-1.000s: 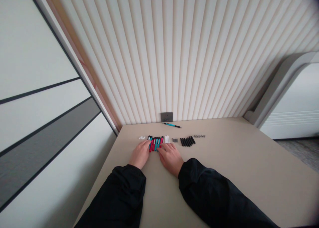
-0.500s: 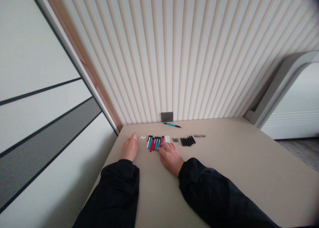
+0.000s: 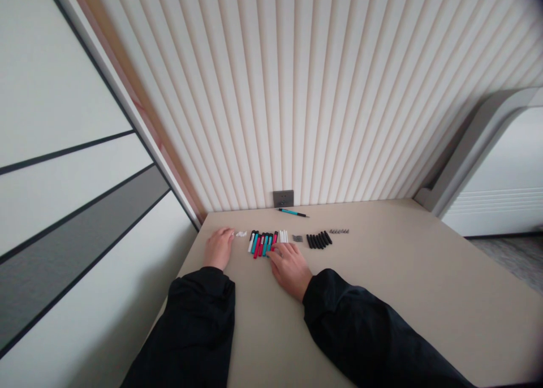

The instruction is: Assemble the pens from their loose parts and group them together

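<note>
- While the left hand [image 3: 218,249] is resting on the left part of the beige table [image 3: 360,286], its fingers are bending close together just beside some small white pieces [image 3: 241,234]; whether its fingertips are pinching anything, I cannot tell.
- The right hand [image 3: 291,268] is lying palm down, fingers loosely curving, and its fingertips are reaching over the right end of a row of coloured barrels [image 3: 260,246]; I cannot tell whether it is gripping one.
- Those barrels, white, teal and red with black far ends, are lying side by side between the two hands.
- Thin white sticks [image 3: 284,237] are lying just right of the row, partly behind the right hand.
- Farther right, small grey bits [image 3: 297,238], black tubes [image 3: 319,240] and little metallic pieces [image 3: 339,231] are forming separate groups.
- A teal and black pen [image 3: 293,212] is lying behind them all, near the dark wall socket [image 3: 283,198].
</note>
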A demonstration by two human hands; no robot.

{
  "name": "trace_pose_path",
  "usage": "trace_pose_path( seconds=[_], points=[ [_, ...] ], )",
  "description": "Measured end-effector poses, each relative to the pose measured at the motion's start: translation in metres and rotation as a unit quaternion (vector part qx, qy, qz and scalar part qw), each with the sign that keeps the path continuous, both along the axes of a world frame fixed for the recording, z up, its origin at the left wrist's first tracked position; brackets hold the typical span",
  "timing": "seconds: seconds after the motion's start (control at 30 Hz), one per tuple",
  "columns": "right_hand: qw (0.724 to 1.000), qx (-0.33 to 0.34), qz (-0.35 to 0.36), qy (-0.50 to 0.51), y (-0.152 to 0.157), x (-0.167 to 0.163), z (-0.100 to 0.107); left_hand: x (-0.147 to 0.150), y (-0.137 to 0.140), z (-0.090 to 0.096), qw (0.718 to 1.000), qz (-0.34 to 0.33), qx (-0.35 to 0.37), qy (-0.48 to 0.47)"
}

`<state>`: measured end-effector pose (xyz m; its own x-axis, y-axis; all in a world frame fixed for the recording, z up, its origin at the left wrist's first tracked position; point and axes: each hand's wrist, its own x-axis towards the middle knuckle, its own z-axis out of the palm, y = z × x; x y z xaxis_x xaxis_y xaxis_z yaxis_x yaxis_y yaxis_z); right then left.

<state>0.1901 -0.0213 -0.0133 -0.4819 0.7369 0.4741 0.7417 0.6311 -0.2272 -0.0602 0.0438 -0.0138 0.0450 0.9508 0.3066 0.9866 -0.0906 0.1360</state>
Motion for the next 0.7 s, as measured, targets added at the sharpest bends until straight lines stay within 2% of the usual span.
trace_pose_path(
  seconds=[0.7],
  points=[
    [1.000, 0.004, 0.003, -0.001, 0.0004, -0.0009, -0.0014, -0.0070, 0.0036, -0.0064, 0.999, 0.008, 0.027, -0.038]
  ],
)
